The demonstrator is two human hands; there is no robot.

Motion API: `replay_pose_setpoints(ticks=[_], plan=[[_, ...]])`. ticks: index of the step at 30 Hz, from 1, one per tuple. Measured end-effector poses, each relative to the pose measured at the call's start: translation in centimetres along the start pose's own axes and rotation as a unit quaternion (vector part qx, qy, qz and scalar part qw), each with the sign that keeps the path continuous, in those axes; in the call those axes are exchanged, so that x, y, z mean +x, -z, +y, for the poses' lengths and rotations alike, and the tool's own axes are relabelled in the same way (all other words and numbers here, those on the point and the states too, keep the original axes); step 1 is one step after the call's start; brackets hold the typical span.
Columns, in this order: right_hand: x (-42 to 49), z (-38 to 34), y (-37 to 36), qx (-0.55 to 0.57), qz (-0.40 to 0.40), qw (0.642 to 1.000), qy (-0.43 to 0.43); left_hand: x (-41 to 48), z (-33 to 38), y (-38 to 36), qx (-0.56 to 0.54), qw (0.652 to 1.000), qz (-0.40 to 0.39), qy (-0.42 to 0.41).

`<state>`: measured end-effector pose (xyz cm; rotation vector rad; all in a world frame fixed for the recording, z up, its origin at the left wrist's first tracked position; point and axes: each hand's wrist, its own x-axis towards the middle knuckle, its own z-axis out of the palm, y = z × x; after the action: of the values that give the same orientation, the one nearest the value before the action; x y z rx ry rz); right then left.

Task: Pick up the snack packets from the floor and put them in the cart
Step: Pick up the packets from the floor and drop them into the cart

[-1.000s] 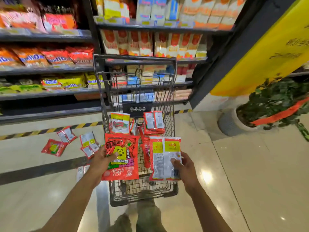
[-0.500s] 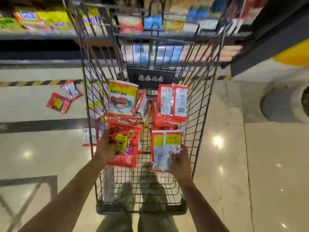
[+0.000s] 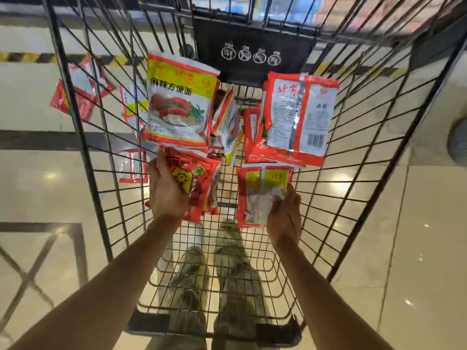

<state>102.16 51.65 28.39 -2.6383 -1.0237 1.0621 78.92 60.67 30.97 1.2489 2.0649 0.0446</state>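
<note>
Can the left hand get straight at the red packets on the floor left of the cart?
Probably not. The left hand is inside the cart, gripping a red packet; the cart's wire wall stands between it and the floor packets.

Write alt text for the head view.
Both hands reach into a wire cart, the left hand holding a red packet, the right hand a red-and-yellow packet. More packets lie in the cart; others remain on the floor to its left.

Bare forearms, no sleeves; faded olive trousers (image 3: pixel 235 286) show through the mesh.
</note>
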Motion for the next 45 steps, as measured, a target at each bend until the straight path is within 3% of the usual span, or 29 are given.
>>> replay_pose_setpoints(ticks=[4,9,12,19,27,35,45], plan=[[-0.8,0.6,-1.2,-0.049,0.047,0.993,0.095,-0.8,-1.3,-1.1,0.141,0.986,0.008,-0.092],[-1.4,0.4,-0.8,-0.086,0.080,0.982,0.148,-2.1,-1.5,-0.3,0.173,0.974,0.000,-0.149],[-2.2,-0.8,1.5,-0.111,0.052,0.980,0.160,-3.4,-1.7,1.7,0.214,0.955,-0.001,-0.204],[-7.9,-6.7,9.8,-0.198,0.005,0.928,0.315,-9.8,1.2,11.3,0.263,0.922,0.066,-0.274],[-20.6,-15.8,14.3,-0.258,0.009,0.888,0.380,-18.4,-3.1,23.5,0.244,0.934,0.154,-0.210],[-34.7,-21.7,9.8,-0.280,0.038,0.843,0.457,-24.6,-20.2,36.0,0.184,0.949,0.237,-0.099],[-52.1,-26.8,1.4,-0.276,0.048,0.826,0.490,-30.6,-38.7,46.8,0.138,0.955,0.255,-0.067]])
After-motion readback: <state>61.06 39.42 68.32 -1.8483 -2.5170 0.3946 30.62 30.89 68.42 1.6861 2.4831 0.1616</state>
